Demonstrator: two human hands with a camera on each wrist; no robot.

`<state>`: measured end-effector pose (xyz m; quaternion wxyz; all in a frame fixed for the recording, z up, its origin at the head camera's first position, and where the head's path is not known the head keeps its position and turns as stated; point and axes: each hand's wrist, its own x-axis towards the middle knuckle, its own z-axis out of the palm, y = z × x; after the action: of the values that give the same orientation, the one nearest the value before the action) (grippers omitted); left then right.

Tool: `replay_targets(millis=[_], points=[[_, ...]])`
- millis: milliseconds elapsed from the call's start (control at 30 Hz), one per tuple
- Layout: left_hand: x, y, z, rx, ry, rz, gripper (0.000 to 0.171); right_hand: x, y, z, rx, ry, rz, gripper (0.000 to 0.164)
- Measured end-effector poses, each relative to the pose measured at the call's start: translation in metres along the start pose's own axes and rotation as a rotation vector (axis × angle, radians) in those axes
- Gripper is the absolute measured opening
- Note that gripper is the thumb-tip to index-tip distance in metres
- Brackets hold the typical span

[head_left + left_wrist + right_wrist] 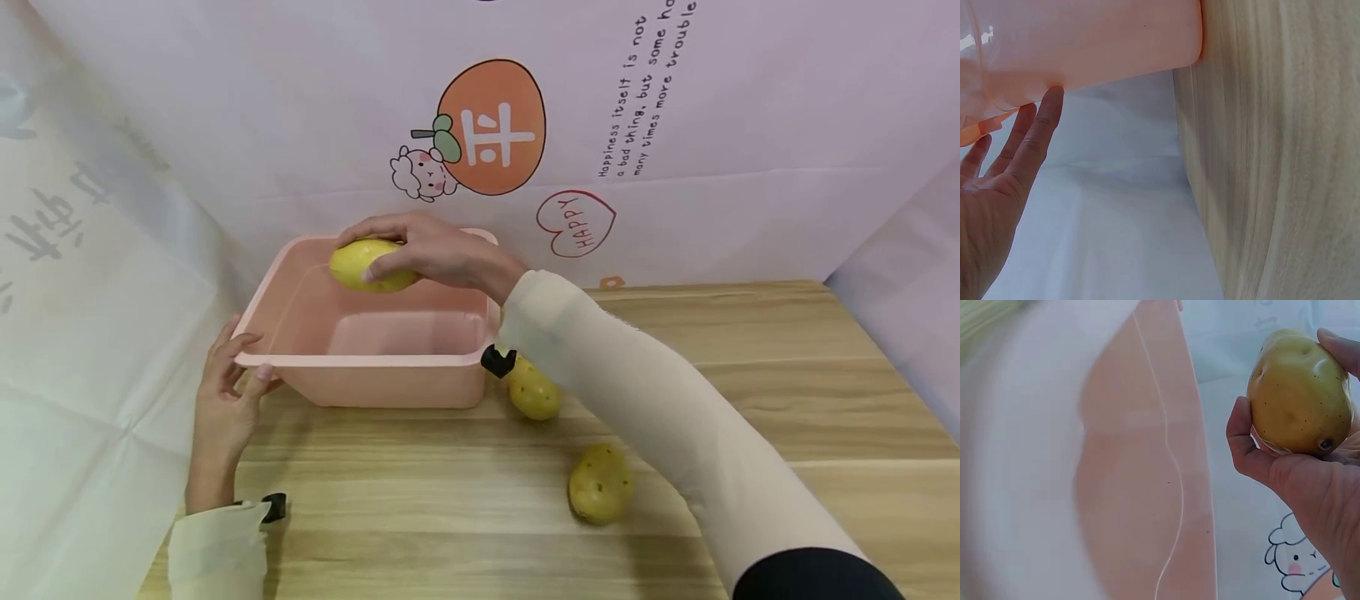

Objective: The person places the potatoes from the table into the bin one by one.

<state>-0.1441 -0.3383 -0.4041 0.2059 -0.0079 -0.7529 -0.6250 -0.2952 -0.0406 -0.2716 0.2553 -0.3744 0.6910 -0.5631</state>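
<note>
My right hand (pixel 446 248) holds a yellow potato (pixel 360 264) above the pink plastic basin (pixel 390 385), inside its rim as seen from the head. In the right wrist view, thumb and fingers wrap the sides of that potato (pixel 1300 394), whose skin has dark specks. At the basin's front left corner, my left hand (pixel 225 417) grips the rim. The left wrist view shows its fingers (pixel 1035 140) against the outer wall. Beside the basin's right side lies a second potato (pixel 536 392), partly hidden by the right forearm. A third potato (pixel 600 485) lies nearer.
The basin stands on a wood-grain table (pixel 420 483). White printed sheeting (pixel 300 108) hangs behind the table and along the left side. My right forearm (pixel 645 400) crosses over the table's right part. Each wrist carries a black strap piece (pixel 275 507).
</note>
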Motion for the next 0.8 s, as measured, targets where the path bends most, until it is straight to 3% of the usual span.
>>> replay_targets(millis=[500, 800], points=[[0.002, -0.002, 0.0, 0.01, 0.001, -0.011, 0.042, 0.047, 0.016, 0.006, 0.15, 0.009, 0.067, 0.05], [0.003, -0.004, -0.002, -0.011, -0.006, -0.004, 0.042, 0.062, 0.025, 0.003, 0.104, -0.019, 0.172, 0.045]])
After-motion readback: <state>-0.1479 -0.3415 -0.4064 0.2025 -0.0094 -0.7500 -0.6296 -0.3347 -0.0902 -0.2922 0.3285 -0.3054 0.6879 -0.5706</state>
